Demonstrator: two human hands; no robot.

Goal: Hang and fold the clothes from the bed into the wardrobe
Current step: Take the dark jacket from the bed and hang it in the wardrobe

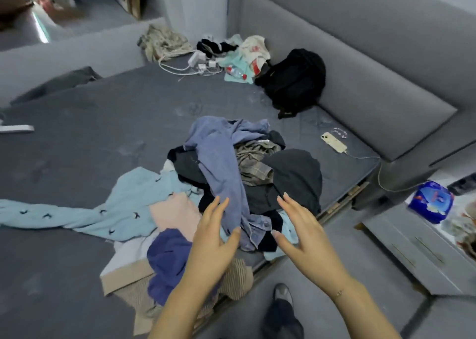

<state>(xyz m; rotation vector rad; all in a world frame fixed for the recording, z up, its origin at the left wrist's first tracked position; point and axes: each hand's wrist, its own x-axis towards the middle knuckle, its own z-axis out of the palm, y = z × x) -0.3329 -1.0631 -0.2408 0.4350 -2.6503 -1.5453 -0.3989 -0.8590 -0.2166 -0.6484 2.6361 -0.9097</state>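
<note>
Blue-grey cloth, a long shirt [221, 168], drapes down the pile of clothes [247, 179] on the bed [103, 112] — its lower end lies between my 2 hands. My left hand [213, 238] and right hand [304, 233] hover above the pile's near edge, fingers straight and spread, holding nothing. Right of the pile lies a phone [334, 142] — no writing legible anywhere.

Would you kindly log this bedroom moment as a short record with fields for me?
setting: grey bed with a padded headboard
clothes: mixed pile near the bed's edge, blue-grey shirt on top
left hand: open, above the pile, holding nothing
right hand: open, above the pile, holding nothing
spread garment: light blue pyjama piece lying left of the pile
other items: black backpack by the headboard; phone on a cable
task state: nothing picked up yet
</note>
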